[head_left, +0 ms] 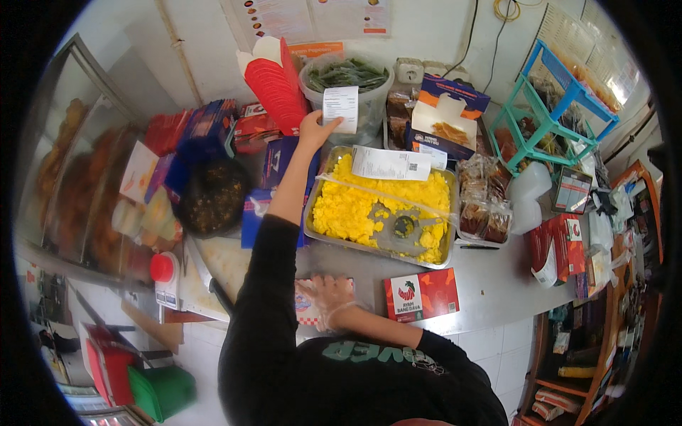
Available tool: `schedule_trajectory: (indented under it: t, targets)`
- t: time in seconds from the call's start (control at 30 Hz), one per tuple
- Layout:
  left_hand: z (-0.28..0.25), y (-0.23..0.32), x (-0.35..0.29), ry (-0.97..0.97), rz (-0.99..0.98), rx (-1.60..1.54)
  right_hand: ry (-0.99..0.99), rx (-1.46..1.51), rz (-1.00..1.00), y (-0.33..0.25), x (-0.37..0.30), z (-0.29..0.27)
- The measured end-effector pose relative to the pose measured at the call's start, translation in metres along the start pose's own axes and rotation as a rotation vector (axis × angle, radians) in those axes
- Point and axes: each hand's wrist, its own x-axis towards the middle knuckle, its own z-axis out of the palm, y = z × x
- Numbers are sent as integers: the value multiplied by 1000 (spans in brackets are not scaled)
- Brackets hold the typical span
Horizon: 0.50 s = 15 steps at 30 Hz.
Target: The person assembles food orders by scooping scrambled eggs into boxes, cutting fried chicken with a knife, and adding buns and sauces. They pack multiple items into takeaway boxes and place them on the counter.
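The left hand point(316, 133) pinches a white paper slip point(342, 105) by its lower left edge, in front of a clear tub point(372, 113) of green leaves, the slip's long axis pointing away from the person. The right hand point(330, 302), fingers spread, lies on a red-and-white checked box point(305, 311) at the bench's point(490, 295) near edge, well apart from the slip. The box's long side appears to run left to right; a red box point(440, 292) sits to its right, nearer the right hand than the left.
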Motion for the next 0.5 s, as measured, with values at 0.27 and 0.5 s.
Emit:
schedule_trajectory:
  t: [0.27, 0.5]
  targets:
    - [-46, 121, -160, -151, 206, -560, -132, 172, -13, 18, 27, -10]
    - [-81, 183, -326, -65, 171, -774, -442, 1408, -209, 69, 20, -36]
